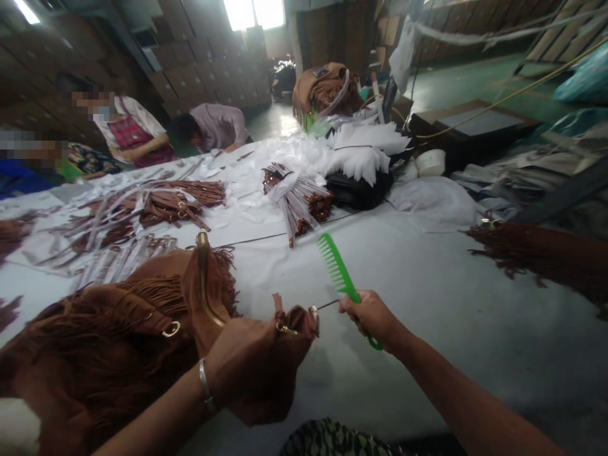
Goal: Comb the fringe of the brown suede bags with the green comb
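My left hand [247, 361] is closed round a corner of a brown fringed suede bag [118, 329], near its gold ring hardware [285, 329]. My right hand [373, 316] grips a green wide-toothed comb [338, 269], teeth pointing up and away. Its fingertips also pinch a thin strand or zipper pull that runs to the bag corner. The bag lies on the white table [427, 304] at my left, fringe spread, a gold-edged handle [204, 278] standing up.
Bundles of brown straps [171, 202] and wrapped strips [297, 199] lie mid-table, with white paper cutouts [365, 149] and a black bag behind. Another fringed piece [546, 253] lies at right. Several people work at the far left end. Cardboard boxes line the back.
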Demonstrator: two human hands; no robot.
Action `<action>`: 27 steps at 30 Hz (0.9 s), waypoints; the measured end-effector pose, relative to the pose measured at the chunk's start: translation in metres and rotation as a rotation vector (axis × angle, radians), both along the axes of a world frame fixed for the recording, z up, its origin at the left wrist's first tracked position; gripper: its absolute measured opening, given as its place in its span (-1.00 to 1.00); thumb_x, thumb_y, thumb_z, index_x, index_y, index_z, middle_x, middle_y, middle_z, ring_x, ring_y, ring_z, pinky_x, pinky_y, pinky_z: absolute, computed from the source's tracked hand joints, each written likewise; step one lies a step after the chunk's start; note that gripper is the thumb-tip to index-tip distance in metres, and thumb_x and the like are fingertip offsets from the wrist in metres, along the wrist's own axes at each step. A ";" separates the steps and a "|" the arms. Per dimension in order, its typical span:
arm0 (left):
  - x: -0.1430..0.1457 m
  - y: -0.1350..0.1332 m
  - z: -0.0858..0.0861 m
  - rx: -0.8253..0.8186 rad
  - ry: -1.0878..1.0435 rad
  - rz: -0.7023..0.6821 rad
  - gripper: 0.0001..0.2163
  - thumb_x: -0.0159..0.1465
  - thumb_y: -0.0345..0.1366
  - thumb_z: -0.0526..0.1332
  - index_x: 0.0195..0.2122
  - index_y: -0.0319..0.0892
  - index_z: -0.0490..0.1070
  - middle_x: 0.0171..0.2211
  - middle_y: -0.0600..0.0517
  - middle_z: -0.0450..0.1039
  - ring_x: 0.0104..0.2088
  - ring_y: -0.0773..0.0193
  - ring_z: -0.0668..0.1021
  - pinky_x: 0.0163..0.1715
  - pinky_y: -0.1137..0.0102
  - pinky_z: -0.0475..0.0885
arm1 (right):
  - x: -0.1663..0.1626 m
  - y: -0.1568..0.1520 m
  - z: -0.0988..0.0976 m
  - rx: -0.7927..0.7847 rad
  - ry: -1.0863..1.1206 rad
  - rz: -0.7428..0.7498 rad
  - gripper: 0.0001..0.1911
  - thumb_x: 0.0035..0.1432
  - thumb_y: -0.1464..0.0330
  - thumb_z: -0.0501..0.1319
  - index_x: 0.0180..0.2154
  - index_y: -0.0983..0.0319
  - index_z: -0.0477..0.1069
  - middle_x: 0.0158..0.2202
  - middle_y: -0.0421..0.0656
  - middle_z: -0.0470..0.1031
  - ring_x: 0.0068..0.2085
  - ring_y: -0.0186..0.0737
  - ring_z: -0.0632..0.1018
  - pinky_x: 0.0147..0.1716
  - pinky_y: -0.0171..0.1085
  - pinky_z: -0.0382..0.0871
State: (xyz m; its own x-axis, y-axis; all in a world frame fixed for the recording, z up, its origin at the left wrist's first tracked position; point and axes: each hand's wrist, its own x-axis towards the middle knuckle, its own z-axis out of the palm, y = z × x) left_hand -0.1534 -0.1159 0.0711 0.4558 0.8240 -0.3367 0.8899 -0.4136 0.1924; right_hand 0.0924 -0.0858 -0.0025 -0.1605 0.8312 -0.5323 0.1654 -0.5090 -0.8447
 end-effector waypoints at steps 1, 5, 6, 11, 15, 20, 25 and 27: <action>-0.008 0.003 0.004 0.024 -0.027 0.025 -0.82 0.17 -0.22 0.10 -0.37 -0.23 0.35 -0.49 0.00 0.45 -0.51 0.28 0.47 -0.50 0.46 0.29 | 0.003 -0.004 -0.014 -0.072 -0.062 0.093 -0.80 0.08 0.28 0.06 -0.47 0.28 0.25 -0.71 -0.37 0.15 -0.77 -0.52 0.13 -0.81 -0.47 -0.02; -0.039 0.013 0.019 0.089 -0.172 0.111 -0.86 0.08 -0.25 0.17 -0.45 -0.23 0.32 -0.56 0.10 0.38 -0.56 0.42 0.39 -0.55 0.56 0.21 | 0.010 -0.023 -0.031 -0.115 -0.176 0.284 -0.82 0.18 0.26 -0.09 -0.39 0.21 0.12 -0.68 -0.34 0.27 -0.77 -0.43 0.24 -0.85 -0.45 0.04; -0.043 0.015 0.022 0.111 -0.178 0.122 -0.86 0.08 -0.25 0.17 -0.45 -0.23 0.31 -0.57 0.12 0.37 -0.58 0.44 0.37 -0.57 0.57 0.18 | 0.010 -0.025 -0.022 -0.052 -0.174 0.234 -0.82 0.19 0.25 -0.10 -0.39 0.20 0.10 -0.67 -0.35 0.26 -0.76 -0.43 0.26 -0.83 -0.45 0.06; -0.039 0.019 0.034 0.236 -0.097 0.008 -0.80 0.11 -0.21 0.17 -0.54 -0.23 0.27 -0.63 0.13 0.33 -0.63 0.46 0.32 -0.61 0.56 0.13 | -0.009 -0.019 0.055 0.183 -0.012 0.123 -0.73 0.22 0.14 -0.13 -0.35 0.19 0.11 -0.66 -0.38 0.18 -0.75 -0.44 0.20 -0.78 -0.43 0.08; -0.027 0.025 0.048 0.407 -0.036 -0.152 -0.81 0.17 -0.28 0.08 -0.56 -0.22 0.25 -0.66 0.11 0.30 -0.67 0.44 0.30 -0.63 0.52 0.09 | -0.042 -0.027 0.067 0.362 -0.200 0.492 -0.72 0.27 0.25 -0.17 -0.29 0.25 0.20 -0.50 -0.15 0.39 -0.55 -0.34 0.41 -0.57 -0.38 0.22; -0.029 0.038 0.067 0.510 0.031 -0.338 -0.78 0.20 -0.27 0.08 -0.58 -0.21 0.23 -0.69 0.13 0.23 -0.68 0.44 0.27 -0.62 0.50 0.04 | -0.070 -0.044 0.005 0.432 -0.534 0.771 -0.77 0.17 0.43 -0.07 -0.18 0.29 0.29 -0.33 0.03 0.50 -0.32 -0.10 0.52 -0.43 -0.27 0.24; -0.036 0.047 0.081 0.345 0.047 -0.297 -0.76 0.19 -0.24 0.08 -0.58 -0.22 0.28 -0.67 0.14 0.24 -0.65 0.48 0.26 -0.60 0.55 0.06 | -0.069 -0.052 -0.044 0.364 -0.559 0.789 -0.72 0.15 0.43 -0.08 -0.17 0.28 0.34 -0.29 0.05 0.52 -0.29 -0.07 0.53 -0.43 -0.25 0.27; -0.036 0.049 0.085 0.233 0.051 -0.210 -0.76 0.19 -0.22 0.07 -0.54 -0.22 0.33 -0.66 0.15 0.26 -0.65 0.49 0.25 -0.60 0.57 0.06 | -0.063 -0.050 -0.056 0.320 -0.525 0.789 -0.72 0.16 0.40 -0.06 -0.16 0.27 0.35 -0.26 0.04 0.52 -0.26 -0.09 0.53 -0.37 -0.26 0.29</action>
State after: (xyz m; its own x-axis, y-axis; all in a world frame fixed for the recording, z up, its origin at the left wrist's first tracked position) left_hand -0.1895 -0.0667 0.1557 0.6116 0.7712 -0.1767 0.7863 -0.6171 0.0281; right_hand 0.0294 -0.1362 -0.0586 -0.5367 0.7049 -0.4638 0.7497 0.1461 -0.6455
